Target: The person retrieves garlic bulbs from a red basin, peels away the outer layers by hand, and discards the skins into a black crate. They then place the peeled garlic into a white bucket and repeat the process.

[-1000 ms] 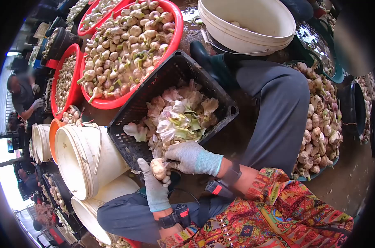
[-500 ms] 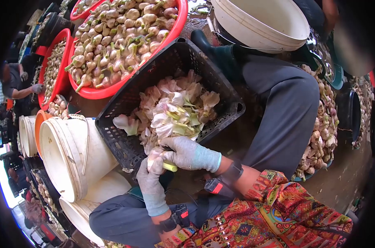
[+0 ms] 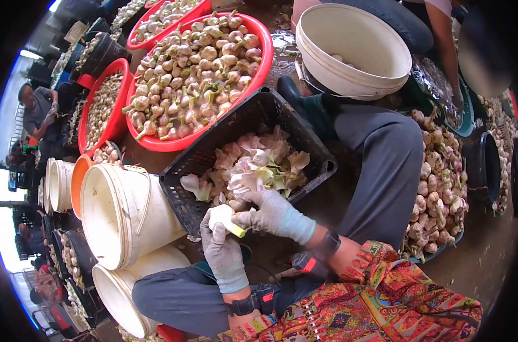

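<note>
My left hand [image 3: 222, 253], in a grey glove, is closed around a white garlic bulb [image 3: 221, 216] whose short green stem points down to the right. My right hand [image 3: 276, 215], gloved too, has its fingers curled and pressed against the stem side of the same bulb; its fingertips are partly hidden. Just beyond both hands is a tilted black plastic crate [image 3: 185, 162] with slotted walls. Loose papery garlic skins [image 3: 259, 165] are heaped inside it.
A red tub [image 3: 264, 74] full of unpeeled garlic lies past the crate. White buckets [image 3: 105, 216] stand at left, another bucket [image 3: 350, 57] at the top. A garlic heap [image 3: 438, 199] sits right of my knee. Other people work at the far left and upper right.
The bulb now shows smooth and white, where skin and my right fingers covered it before. My right hand has shifted slightly right and down. The whole view has also shifted.
</note>
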Motion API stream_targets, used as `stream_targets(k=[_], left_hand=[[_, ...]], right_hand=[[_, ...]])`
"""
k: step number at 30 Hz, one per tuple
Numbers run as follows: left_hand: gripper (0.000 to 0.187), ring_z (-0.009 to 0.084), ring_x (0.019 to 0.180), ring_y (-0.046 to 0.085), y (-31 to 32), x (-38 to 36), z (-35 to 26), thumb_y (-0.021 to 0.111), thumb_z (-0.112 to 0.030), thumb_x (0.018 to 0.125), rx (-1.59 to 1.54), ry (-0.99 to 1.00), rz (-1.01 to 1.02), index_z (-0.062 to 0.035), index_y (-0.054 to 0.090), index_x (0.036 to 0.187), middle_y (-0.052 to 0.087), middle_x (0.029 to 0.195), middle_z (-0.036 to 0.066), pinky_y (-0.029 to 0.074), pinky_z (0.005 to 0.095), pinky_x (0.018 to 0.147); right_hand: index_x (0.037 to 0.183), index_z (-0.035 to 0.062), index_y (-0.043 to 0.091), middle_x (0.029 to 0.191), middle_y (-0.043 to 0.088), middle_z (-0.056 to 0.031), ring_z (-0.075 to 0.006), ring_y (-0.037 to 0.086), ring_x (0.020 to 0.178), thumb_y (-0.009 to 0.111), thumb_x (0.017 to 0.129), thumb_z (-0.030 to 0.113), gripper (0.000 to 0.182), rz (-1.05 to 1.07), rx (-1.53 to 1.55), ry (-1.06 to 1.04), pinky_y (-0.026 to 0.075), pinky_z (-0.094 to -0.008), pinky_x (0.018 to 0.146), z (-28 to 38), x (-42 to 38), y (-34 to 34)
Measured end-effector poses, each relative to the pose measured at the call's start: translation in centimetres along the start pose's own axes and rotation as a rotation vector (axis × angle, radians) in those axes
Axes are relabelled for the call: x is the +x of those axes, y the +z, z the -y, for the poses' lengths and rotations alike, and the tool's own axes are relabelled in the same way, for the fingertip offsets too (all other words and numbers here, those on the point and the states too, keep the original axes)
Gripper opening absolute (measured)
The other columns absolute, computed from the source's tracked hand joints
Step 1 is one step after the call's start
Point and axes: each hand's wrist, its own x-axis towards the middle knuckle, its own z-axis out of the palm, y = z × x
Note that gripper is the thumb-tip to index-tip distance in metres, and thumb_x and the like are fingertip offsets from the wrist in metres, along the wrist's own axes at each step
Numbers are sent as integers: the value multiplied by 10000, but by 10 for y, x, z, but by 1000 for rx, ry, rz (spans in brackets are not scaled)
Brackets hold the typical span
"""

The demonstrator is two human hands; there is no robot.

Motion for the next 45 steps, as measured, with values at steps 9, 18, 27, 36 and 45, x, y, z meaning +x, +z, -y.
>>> stream_targets(k=[9, 18, 27, 36, 45], left_hand=[[423, 246, 1119, 528, 2, 7, 15, 616, -134, 885, 126, 13, 16, -4, 471, 1262, 529, 1217, 129, 395, 368, 1016], [379, 115, 715, 618, -8, 2, 6, 532, -128, 937, 450, -302, -175, 32, 473, 1275, 623, 1002, 87, 529, 239, 605], [526, 136, 678, 601, -26, -2, -5, 642, -227, 880, -74, -228, -7, 15, 439, 1300, 640, 1024, 146, 483, 252, 543], [326, 162, 753, 562, -63, -21, -120, 563, -169, 923, -650, 245, -83, -29, 509, 1212, 620, 931, 121, 498, 288, 642], [376, 212, 988, 555, -43, 125, -183, 433, -254, 976, 116, 513, -158, 21, 515, 1220, 568, 1207, 162, 457, 313, 841]], right_hand=[[992, -10, 601, 768, 616, -189, -310, 619, 774, 579, 791, 142, 252, -54, 9, 183, 484, -383, 767, -12, 11, 10], [1023, 10, 537, 781, 593, -102, -170, 589, 681, 553, 852, 141, 216, -73, 164, 142, 485, -298, 617, -20, 15, 17], [922, -35, 589, 763, 596, -63, -159, 569, 685, 595, 842, 179, 228, -347, 404, 362, 495, -323, 684, -58, 28, -27], [994, -26, 584, 909, 650, -210, -290, 649, 834, 569, 809, 82, 215, -241, -155, 143, 500, -369, 749, -77, 24, -8], [889, 30, 596, 804, 632, -201, -392, 609, 773, 654, 801, 237, 232, -103, -221, 170, 491, -435, 678, -35, 21, 3]])
